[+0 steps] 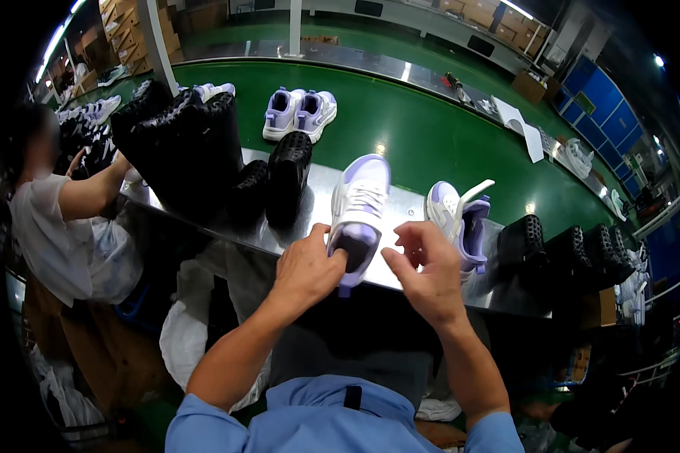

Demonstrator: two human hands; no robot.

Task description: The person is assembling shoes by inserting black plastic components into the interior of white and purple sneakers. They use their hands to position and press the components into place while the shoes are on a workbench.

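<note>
A white and lavender sneaker (pixel 361 198) is held upright over the metal edge of the bench, toe pointing away from me. My left hand (pixel 310 269) grips it by the left side of the collar, the thumb reaching into the opening. Just to the right of its heel, my right hand (pixel 428 264) is apart from the shoe, fingers loosely bent and spread with nothing between them. Close beyond that hand stands a second white and lavender sneaker (pixel 472 235), a white strip (pixel 476 190) sticking up from it.
Black blocks with knobbed tops (pixel 289 177) stand left of the sneaker, and more black blocks (pixel 523 245) on the right. A pair of sneakers (pixel 298 113) rests on the green belt (pixel 400 124). At the far left, a co-worker (pixel 60 219) reaches toward other shoes.
</note>
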